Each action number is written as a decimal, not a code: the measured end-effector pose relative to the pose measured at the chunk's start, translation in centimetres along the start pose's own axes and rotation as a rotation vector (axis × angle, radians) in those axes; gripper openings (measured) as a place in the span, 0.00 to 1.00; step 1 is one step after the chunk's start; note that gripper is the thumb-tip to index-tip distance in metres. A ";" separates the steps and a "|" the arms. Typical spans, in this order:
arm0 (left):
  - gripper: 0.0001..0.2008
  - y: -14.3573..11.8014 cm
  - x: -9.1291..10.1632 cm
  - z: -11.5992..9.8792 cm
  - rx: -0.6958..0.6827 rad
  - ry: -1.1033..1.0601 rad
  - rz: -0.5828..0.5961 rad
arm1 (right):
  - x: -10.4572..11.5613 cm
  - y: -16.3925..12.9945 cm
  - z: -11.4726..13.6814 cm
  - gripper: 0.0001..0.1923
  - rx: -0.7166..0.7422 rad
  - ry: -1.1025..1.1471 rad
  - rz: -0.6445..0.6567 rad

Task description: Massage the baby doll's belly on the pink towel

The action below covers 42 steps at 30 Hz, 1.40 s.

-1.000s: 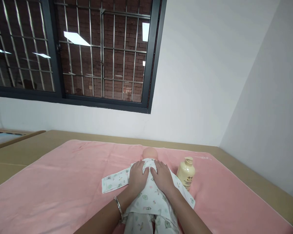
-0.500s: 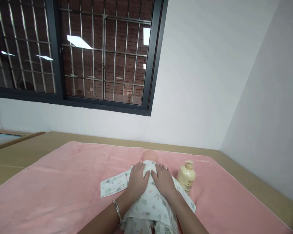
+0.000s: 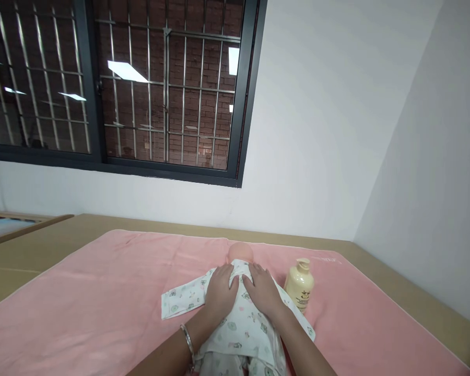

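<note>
Both hands flat on the upper back of a baby doll (image 3: 241, 313) lying face down near the middle of a pink towel (image 3: 82, 303), head to the far side. Left hand (image 3: 220, 292) and right hand (image 3: 264, 291) side by side, palms down, fingers spread and pointing toward the bare head; neither closed around anything, only pressing on the printed white garment. Silver bangle (image 3: 187, 340) on the left wrist. One sleeve of the garment spread out to the left, flat on the towel. Cream pump bottle (image 3: 299, 284) upright just right of the doll, near the right hand but apart from it, untouched. Judged from this: doll placed, dressed and turned over, hands at the shoulders in a rubbing or smoothing stroke, lower back and legs left to cover. Barred window (image 3: 141, 89) and white wall on the far side.
</note>
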<state>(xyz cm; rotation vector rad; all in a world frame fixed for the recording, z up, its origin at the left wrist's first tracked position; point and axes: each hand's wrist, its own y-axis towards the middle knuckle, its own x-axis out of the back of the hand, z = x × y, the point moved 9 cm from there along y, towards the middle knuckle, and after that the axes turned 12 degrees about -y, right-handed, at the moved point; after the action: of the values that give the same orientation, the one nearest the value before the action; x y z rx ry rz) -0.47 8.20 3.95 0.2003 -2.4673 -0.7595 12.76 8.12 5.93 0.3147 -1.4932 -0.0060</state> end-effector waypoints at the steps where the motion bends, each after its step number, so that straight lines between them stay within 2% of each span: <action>1: 0.18 0.0 0.0 -0.2 -0.019 -0.010 0.004 | 0.2 -0.1 0.2 0.27 0.019 0.012 -0.008; 4: 0.16 -0.3 0.3 -0.8 -0.076 -0.017 -0.019 | 1.2 -0.6 1.0 0.23 0.010 -0.026 -0.016; 7: 0.16 -0.6 0.4 -0.9 -0.091 0.016 -0.052 | 1.5 -1.2 1.0 0.22 -0.100 -0.109 0.015; 9: 0.16 -0.5 0.2 -0.6 -0.059 0.037 -0.046 | 1.2 -1.2 0.8 0.22 -0.125 -0.104 0.018; 14: 0.21 -0.2 -0.2 0.8 0.071 0.029 0.005 | -0.2 -0.4 0.2 0.27 -0.052 -0.021 0.020; 16: 0.21 -0.2 0.0 0.7 0.084 -0.010 0.008 | 0.1 -0.4 0.2 0.27 -0.035 0.006 0.056; 19: 0.19 -0.2 0.8 -0.6 0.078 -0.163 -0.027 | 3.2 -1.3 0.4 0.26 -0.004 0.034 0.055; 22: 0.16 0.2 0.4 -3.2 0.119 -0.561 -0.028 | 9.2 -2.9 -1.1 0.29 -0.044 0.033 -0.122; 24: 0.16 0.8 -1.1 -5.3 0.223 -0.936 0.001 | 13.1 -4.4 -3.2 0.30 -0.110 0.045 -0.278; 26: 0.15 1.3 -3.5 -7.0 0.437 -1.314 0.007 | 15.1 -5.3 -6.0 0.32 -0.212 0.066 -0.339; 28: 0.14 1.4 -6.7 -8.8 0.729 -1.584 0.078 | 14.6 -5.4 -8.4 0.32 -0.294 0.082 -0.265; 30: 0.17 1.1 -9.4 -10.6 0.962 -1.744 0.175 | 12.8 -4.8 -9.9 0.29 -0.315 0.083 -0.124; 33: 0.22 0.7 -12.0 -12.5 1.126 -1.846 0.286 | 10.6 -4.1 -10.3 0.24 -0.284 0.017 0.014; 37: 0.22 -0.1 -14.5 -13.8 1.183 -1.879 0.409 | 10.6 -4.2 -9.2 0.19 -0.244 -0.116 0.057; 40: 0.22 -0.6 -15.5 -14.0 1.225 -1.866 0.403 | 11.3 -4.5 -8.0 0.17 -0.199 -0.219 0.070; 42: 0.22 -0.9 -15.4 -13.8 1.239 -1.842 0.374 | 11.7 -4.6 -7.6 0.16 -0.177 -0.272 0.065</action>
<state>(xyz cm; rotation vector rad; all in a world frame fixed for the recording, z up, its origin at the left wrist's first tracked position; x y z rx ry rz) 19.91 5.34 5.94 -0.9251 -3.8765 1.6583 22.09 2.97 16.06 0.1250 -1.7586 -0.1323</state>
